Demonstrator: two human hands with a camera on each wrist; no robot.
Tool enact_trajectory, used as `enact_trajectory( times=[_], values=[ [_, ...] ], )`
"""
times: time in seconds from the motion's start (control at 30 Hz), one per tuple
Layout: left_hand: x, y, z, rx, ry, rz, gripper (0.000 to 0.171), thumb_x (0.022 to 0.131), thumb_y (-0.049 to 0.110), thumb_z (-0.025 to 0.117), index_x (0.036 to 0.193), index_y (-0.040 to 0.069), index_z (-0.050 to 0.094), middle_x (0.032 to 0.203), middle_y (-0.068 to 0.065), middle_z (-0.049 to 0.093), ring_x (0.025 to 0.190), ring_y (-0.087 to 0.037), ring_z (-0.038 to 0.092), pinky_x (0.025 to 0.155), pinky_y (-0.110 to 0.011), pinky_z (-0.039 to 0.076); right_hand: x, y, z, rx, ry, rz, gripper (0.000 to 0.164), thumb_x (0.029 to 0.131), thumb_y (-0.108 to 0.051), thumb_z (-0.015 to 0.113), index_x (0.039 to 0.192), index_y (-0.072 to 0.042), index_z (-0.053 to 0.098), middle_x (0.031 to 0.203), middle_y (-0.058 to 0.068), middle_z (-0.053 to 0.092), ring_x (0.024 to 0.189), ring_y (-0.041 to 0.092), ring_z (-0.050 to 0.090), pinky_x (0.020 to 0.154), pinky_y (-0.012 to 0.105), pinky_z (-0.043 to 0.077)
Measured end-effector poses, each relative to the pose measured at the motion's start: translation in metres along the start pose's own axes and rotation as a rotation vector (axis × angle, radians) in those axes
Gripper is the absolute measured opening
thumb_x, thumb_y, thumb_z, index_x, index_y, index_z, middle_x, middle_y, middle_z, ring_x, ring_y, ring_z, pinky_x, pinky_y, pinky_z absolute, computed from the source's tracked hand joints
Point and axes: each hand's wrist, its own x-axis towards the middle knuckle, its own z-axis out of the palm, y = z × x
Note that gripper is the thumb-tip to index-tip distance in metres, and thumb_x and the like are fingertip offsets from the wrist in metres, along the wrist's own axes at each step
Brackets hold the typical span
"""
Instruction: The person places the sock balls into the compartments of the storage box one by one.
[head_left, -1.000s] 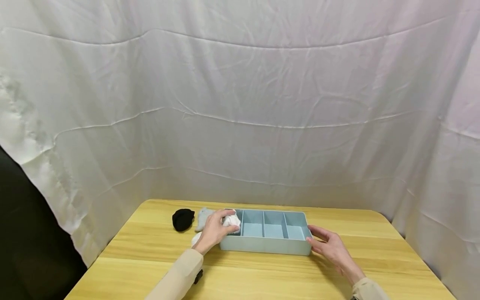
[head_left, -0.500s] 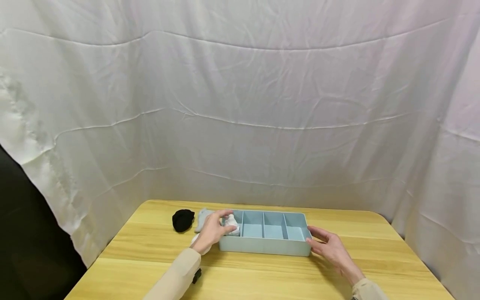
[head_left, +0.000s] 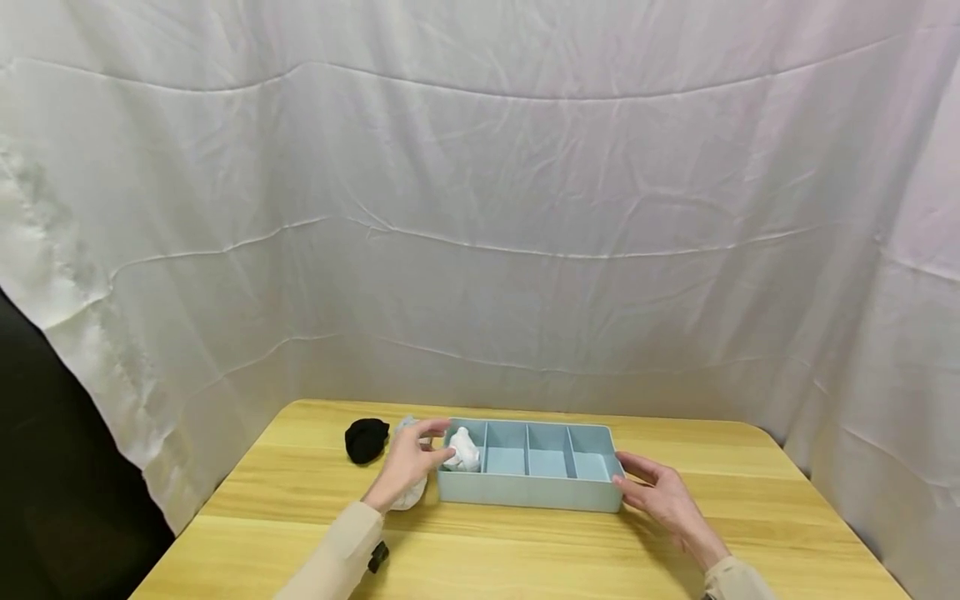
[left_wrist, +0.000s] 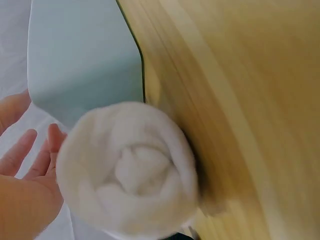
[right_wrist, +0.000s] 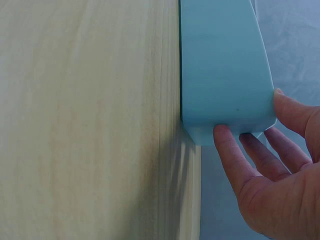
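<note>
A pale blue divided box (head_left: 529, 492) stands on the wooden table. In its leftmost compartment sits a white balled-up sock (head_left: 465, 452). At that end, my left hand (head_left: 408, 462) hovers beside the box with its thumb and fingers apart, holding nothing. Below it, a second white rolled sock (left_wrist: 127, 170) rests on the table, its coiled side facing the left wrist camera. A light grey sock (head_left: 406, 422) is mostly hidden behind the left hand. My right hand (head_left: 663, 500) holds the box's right end, thumb at the rim and fingertips on the outer wall.
A black balled-up sock (head_left: 366, 440) lies on the table (head_left: 525, 554) at the far left. Dividers split the box into several compartments. A pale curtain (head_left: 540, 317) hangs just behind the table's back edge.
My left hand has let go of the white sock in the leftmost compartment and drawn back to the left, over the other socks. The right hand and the box have stayed put.
</note>
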Motion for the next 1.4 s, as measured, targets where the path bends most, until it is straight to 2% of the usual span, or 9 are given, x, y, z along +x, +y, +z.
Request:
enact_trajectory(
  times=[0.1, 0.23, 0.33, 0.5, 0.77, 1.07, 1.3, 1.4],
  values=[
    [-0.003, -0.001, -0.006, -0.006, 0.032, -0.012, 0.040, 0.083, 0.008, 0.077, 0.122, 0.003, 0.067, 0.117, -0.016, 0.068, 0.109, -0.032, 0.063, 0.088, -0.041, 0.055, 0.001, 0.000, 0.000, 0.004, 0.003, 0.006, 0.059, 0.093, -0.012, 0.067, 0.144, 0.004, 0.043, 0.148, 0.027, 0.042, 0.127, 0.037, 0.053, 0.092, 0.039, 0.054],
    [-0.009, -0.002, -0.016, -0.012, 0.050, -0.045, 0.036, 0.082, 0.009, 0.079, 0.117, 0.010, 0.070, 0.107, -0.010, 0.071, 0.102, -0.028, 0.066, 0.081, -0.028, 0.055, 0.000, 0.000, -0.001, -0.002, 0.002, 0.000, 0.058, 0.094, -0.011, 0.066, 0.144, 0.005, 0.042, 0.148, 0.028, 0.040, 0.127, 0.038, 0.053, 0.093, 0.041, 0.054],
    [-0.013, -0.005, -0.023, -0.003, 0.049, -0.060, 0.034, 0.081, 0.008, 0.079, 0.113, 0.014, 0.072, 0.102, -0.007, 0.072, 0.097, -0.024, 0.067, 0.079, -0.023, 0.054, 0.000, -0.001, -0.001, -0.002, -0.002, -0.003, 0.059, 0.094, -0.011, 0.066, 0.145, 0.005, 0.042, 0.148, 0.029, 0.040, 0.126, 0.038, 0.053, 0.093, 0.042, 0.054],
    [-0.017, -0.011, -0.033, -0.016, 0.049, -0.098, 0.031, 0.081, 0.007, 0.079, 0.111, 0.007, 0.072, 0.104, -0.014, 0.072, 0.096, -0.022, 0.067, 0.081, -0.027, 0.054, 0.000, -0.001, -0.001, -0.003, -0.008, -0.004, 0.059, 0.094, -0.012, 0.066, 0.145, 0.005, 0.042, 0.148, 0.028, 0.041, 0.126, 0.037, 0.054, 0.093, 0.041, 0.054],
    [-0.020, -0.022, -0.052, -0.114, 0.019, -0.210, 0.039, 0.082, 0.007, 0.078, 0.119, -0.002, 0.067, 0.118, -0.020, 0.068, 0.109, -0.031, 0.064, 0.085, -0.025, 0.052, 0.000, 0.000, -0.001, 0.003, -0.002, 0.004, 0.058, 0.094, -0.011, 0.066, 0.144, 0.004, 0.043, 0.148, 0.028, 0.042, 0.126, 0.038, 0.054, 0.093, 0.040, 0.054],
    [-0.024, -0.032, -0.064, -0.157, -0.111, -0.295, 0.051, 0.080, 0.013, 0.080, 0.124, -0.005, 0.062, 0.125, -0.022, 0.064, 0.118, -0.035, 0.059, 0.098, -0.041, 0.049, 0.000, 0.001, 0.001, 0.011, -0.008, -0.004, 0.058, 0.094, -0.009, 0.065, 0.145, 0.006, 0.042, 0.148, 0.030, 0.040, 0.126, 0.039, 0.054, 0.094, 0.045, 0.053],
    [-0.028, -0.038, -0.067, -0.172, -0.250, -0.260, 0.054, 0.079, 0.013, 0.081, 0.125, -0.006, 0.061, 0.128, -0.022, 0.063, 0.111, -0.025, 0.060, 0.092, -0.026, 0.047, 0.000, 0.001, 0.001, 0.019, -0.001, -0.001, 0.057, 0.094, -0.009, 0.065, 0.144, 0.005, 0.042, 0.148, 0.030, 0.041, 0.126, 0.040, 0.054, 0.094, 0.044, 0.053],
    [-0.028, -0.038, -0.068, -0.187, -0.310, -0.250, 0.055, 0.080, 0.014, 0.081, 0.127, -0.005, 0.061, 0.126, -0.019, 0.063, 0.106, -0.020, 0.060, 0.087, -0.025, 0.047, 0.001, 0.002, 0.001, 0.012, 0.000, -0.005, 0.058, 0.094, -0.009, 0.066, 0.144, 0.006, 0.042, 0.148, 0.030, 0.040, 0.126, 0.040, 0.054, 0.094, 0.044, 0.053]
  ],
)
